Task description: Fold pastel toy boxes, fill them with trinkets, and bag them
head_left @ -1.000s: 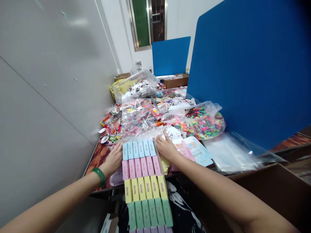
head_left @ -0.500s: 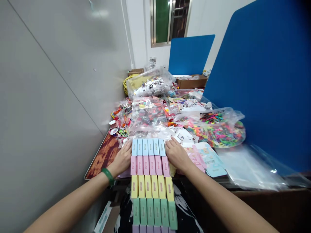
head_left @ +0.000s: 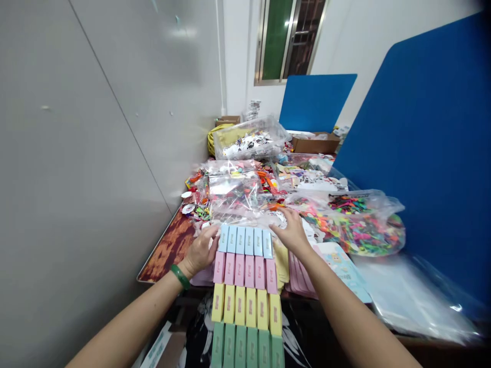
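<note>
Small boxes stand in rows by colour, running from the table edge toward me: light blue boxes farthest, then pink boxes, yellow boxes and green boxes. My left hand is at the left end of the blue row, thumb and fingers apart, close against the end box; whether it touches is unclear. On the other side, my right hand is open, its fingers spread and its thumb near the top of the last blue box. Neither hand grips a box.
Clear bags of bright small pieces and a clear bin of white pieces cover the table. Printed cards and plastic sleeves lie right. A grey wall borders the left, a blue panel the right.
Both hands have loosened from the sides of the blue row. My right hand has lifted away with its fingers spreading. The view has shifted, so the boxes appear lower and farther right.
</note>
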A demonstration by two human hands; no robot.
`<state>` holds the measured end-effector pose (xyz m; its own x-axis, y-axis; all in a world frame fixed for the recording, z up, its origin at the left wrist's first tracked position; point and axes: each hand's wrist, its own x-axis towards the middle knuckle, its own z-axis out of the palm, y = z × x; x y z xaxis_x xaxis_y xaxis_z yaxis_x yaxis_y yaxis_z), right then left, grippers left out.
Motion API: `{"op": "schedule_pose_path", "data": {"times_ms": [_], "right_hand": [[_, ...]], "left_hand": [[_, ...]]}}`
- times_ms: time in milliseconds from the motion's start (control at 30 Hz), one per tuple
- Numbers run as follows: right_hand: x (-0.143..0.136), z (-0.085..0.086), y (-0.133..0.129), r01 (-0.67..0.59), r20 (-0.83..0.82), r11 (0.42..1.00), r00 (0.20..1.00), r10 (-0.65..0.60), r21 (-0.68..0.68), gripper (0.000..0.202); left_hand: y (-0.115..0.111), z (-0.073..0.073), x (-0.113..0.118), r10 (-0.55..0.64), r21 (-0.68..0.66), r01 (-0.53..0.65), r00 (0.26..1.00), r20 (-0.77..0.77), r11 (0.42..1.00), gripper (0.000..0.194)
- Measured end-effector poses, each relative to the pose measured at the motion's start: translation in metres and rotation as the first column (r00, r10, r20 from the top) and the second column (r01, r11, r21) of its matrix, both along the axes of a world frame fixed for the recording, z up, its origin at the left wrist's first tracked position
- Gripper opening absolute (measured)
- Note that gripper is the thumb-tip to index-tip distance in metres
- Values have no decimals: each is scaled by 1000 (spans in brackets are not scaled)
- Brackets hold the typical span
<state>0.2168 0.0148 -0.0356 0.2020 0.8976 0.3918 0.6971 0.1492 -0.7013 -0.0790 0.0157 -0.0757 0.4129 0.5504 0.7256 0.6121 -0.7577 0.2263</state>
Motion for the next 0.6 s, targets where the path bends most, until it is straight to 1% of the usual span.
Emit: {"op": "schedule_pose_path", "data": {"times_ms": [33, 67, 100, 133, 200, 267, 333, 400, 467, 533, 567, 600], "right_hand": [[3, 1, 2, -52, -10, 998, 999, 52, -19, 33], [4, 1, 2, -106, -19, 993, 994, 105, -44, 22], [5, 2, 0, -154, -26, 986, 988, 152, -67, 18], [5, 3, -2, -198, -36, 977, 980, 196, -82, 19], [4, 5, -8, -269, -56, 959, 963, 265, -90, 19], [2, 7, -14, -319, -68, 945, 947, 314, -80, 18], [1, 9, -17, -350, -73, 934, 936, 345, -73, 17], [2, 11, -19, -370, -76, 926, 928, 365, -71, 16], [3, 13, -22, -381, -83, 922, 923, 375, -71, 16], [5, 14, -26, -385, -96, 920, 921, 378, -71, 17], [6, 14, -28, -386, -104, 920, 920, 378, -70, 18], [6, 14, -30, -386, -114, 920, 919, 377, -69, 18]], "left_hand": [[-1, 2, 2, 24, -25, -23, 999, 37, 999, 54], [-2, 5, 3, 51, -53, -47, 996, 71, 997, 59], [-1, 9, 3, 79, -82, -71, 992, 97, 994, 65], [1, 15, 3, 104, -110, -91, 988, 114, 990, 71], [8, 30, 1, 129, -167, -110, 986, 109, 980, 83], [21, 48, -1, 100, -242, -85, 994, 51, 966, 89], [37, 63, -1, -5, -355, -10, 999, -41, 935, 88], [51, 74, 2, -129, -489, 59, 986, -110, 870, 74], [62, 82, 5, -242, -608, 109, 960, -141, 786, 49], [69, 87, 7, -329, -698, 146, 935, -135, 701, 26], [70, 89, 7, -362, -735, 163, 925, -119, 658, 19], [72, 91, 6, -385, -768, 179, 918, -95, 615, 18]]}}
